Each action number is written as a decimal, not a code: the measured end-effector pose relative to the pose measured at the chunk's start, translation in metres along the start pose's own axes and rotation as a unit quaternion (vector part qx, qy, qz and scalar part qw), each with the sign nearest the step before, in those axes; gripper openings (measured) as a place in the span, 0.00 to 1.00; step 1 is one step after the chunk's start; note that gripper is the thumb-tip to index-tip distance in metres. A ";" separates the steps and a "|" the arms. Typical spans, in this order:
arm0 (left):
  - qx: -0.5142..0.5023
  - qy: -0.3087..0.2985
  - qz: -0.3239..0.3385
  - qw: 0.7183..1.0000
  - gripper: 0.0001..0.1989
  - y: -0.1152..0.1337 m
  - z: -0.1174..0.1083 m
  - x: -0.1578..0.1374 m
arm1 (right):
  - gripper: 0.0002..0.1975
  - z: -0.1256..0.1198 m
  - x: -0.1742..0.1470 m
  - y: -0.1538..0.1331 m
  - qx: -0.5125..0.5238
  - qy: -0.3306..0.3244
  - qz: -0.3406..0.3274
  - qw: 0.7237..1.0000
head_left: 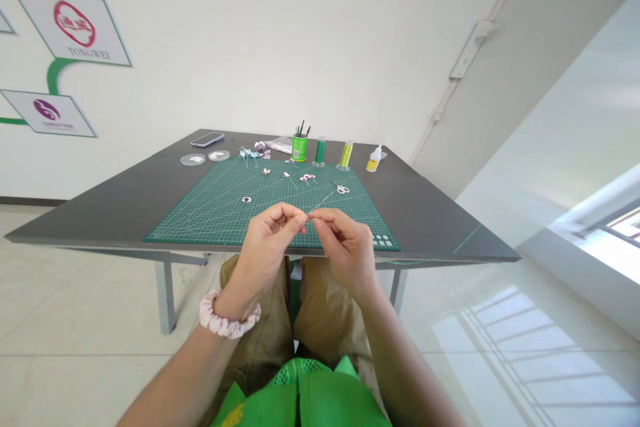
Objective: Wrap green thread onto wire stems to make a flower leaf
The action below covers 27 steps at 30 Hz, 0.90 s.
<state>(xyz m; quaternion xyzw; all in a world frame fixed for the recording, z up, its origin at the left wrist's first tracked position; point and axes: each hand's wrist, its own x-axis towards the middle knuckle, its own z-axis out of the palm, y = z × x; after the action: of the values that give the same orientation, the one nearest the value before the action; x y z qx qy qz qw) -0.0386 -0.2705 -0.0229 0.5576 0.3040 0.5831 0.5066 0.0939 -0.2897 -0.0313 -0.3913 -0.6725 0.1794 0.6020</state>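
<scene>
Over the near part of the green cutting mat (200, 217), a thin strand (323, 202) is held at the meeting fingertips of the left hand (273, 230) and the right hand (346, 237). On both hands, thumb and index finger are closed in a fine pinch and the remaining fingers are loosely curled. The strand slants out toward the mat's far right; whether anything else is gripped cannot be told, since the fingertips hide it.

Judged from how things lie, the work appears partway along. Some pieces seem already stemmed: blue petal pieces (249, 154) and a purple cluster (265, 155) are gathered at the mat's far-left edge, and a pink piece (308, 178) is laid on the mat's far half. The strand in the fingers looks unfinished, with its end left free. A small ring-like piece (247, 199) is left lying apart on the mat's left half.

White-handled scissors (343, 189) are set down on the mat's right side. A green spool (320, 152) and a yellow-green spool (346, 155) are stood at its far edge, and a glue-like bottle (373, 159) is placed beyond its far-right corner.
</scene>
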 end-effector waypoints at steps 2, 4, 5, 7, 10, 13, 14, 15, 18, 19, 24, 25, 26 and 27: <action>0.009 0.000 0.007 1.000 0.07 -0.002 -0.001 0.003 | 0.08 0.001 0.002 0.001 -0.001 -0.002 0.000 1.000; 0.023 0.002 0.013 1.000 0.06 -0.004 -0.002 0.007 | 0.09 0.001 0.004 0.002 0.003 -0.003 0.002 1.000; 0.032 0.003 0.015 0.999 0.05 -0.005 -0.002 0.008 | 0.09 0.002 0.005 0.003 0.005 -0.003 0.004 1.000; 0.052 0.006 0.015 0.999 0.06 -0.007 -0.004 0.012 | 0.09 0.003 0.008 0.006 0.006 -0.005 0.009 1.000; 0.078 0.012 0.013 0.997 0.06 -0.009 -0.005 0.016 | 0.10 0.004 0.012 0.010 0.010 -0.007 0.018 1.000; 0.098 0.021 0.014 0.995 0.06 -0.010 -0.007 0.021 | 0.10 0.006 0.016 0.014 0.014 -0.005 0.024 1.000; 0.104 0.026 0.016 0.994 0.06 -0.009 -0.007 0.022 | 0.10 0.007 0.018 0.015 0.016 -0.005 0.025 1.000; 0.111 0.030 0.018 0.993 0.06 -0.009 -0.007 0.023 | 0.10 0.007 0.019 0.016 0.018 -0.005 0.027 0.999; 0.144 0.043 0.025 0.988 0.06 -0.008 -0.007 0.028 | 0.10 0.009 0.023 0.019 0.028 -0.002 0.037 0.999; 0.157 0.048 0.028 0.986 0.07 -0.007 -0.006 0.029 | 0.10 0.009 0.025 0.020 0.033 0.000 0.043 0.999; 0.202 0.066 0.060 0.975 0.07 -0.010 -0.003 0.036 | 0.10 0.010 0.032 0.026 0.068 0.004 0.076 0.995; 0.207 0.068 0.066 0.974 0.07 -0.011 -0.003 0.038 | 0.10 0.010 0.034 0.027 0.072 0.006 0.080 0.994; 0.214 0.069 0.072 0.972 0.07 -0.013 -0.002 0.039 | 0.10 0.010 0.036 0.028 0.076 0.009 0.083 0.994; 0.220 0.070 0.078 0.970 0.07 -0.014 -0.002 0.041 | 0.10 0.010 0.037 0.029 0.079 0.012 0.086 0.993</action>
<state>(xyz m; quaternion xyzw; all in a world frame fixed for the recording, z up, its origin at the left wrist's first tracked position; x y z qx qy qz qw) -0.0316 -0.2280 -0.0220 0.6349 0.4155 0.5771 0.3021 0.0948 -0.2416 -0.0290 -0.4008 -0.6130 0.2781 0.6215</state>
